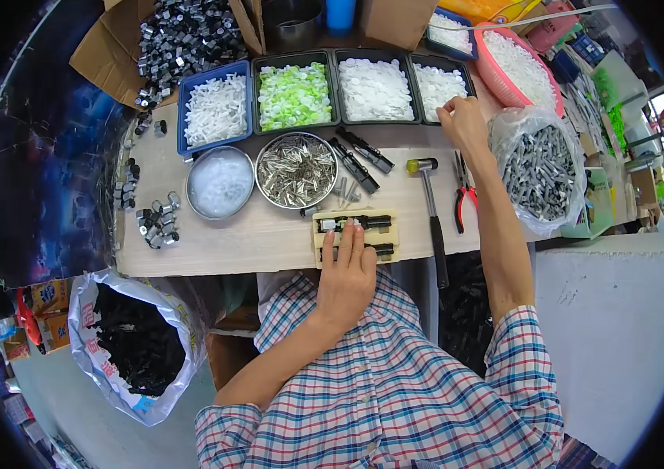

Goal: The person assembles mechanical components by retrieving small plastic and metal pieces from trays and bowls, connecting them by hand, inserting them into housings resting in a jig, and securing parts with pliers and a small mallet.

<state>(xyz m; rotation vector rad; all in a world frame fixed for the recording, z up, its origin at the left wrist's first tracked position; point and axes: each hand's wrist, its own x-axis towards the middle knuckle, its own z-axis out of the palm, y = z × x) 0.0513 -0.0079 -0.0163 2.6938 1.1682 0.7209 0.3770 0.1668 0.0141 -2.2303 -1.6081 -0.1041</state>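
Observation:
My left hand (345,281) lies with its fingers extended on a black part (371,222) seated in a cream-coloured block fixture (357,237). A small white piece (329,224) sits in that part beside my fingertips. A second black part lies in the lower slot, partly under my fingers. At the front right corner of a black tray with small white pieces (435,83) is my right hand (465,123). Its fingers are drawn together in a pinch, and whatever is between the fingertips is too small to make out.
Beyond the fixture stand a bowl of metal pins (297,170), a bowl of clear material (221,182) and two black assemblies (355,166). A hammer (430,203) and red-handled pliers (465,195) lie right of it. Trays of green (295,94) and white pieces line the back.

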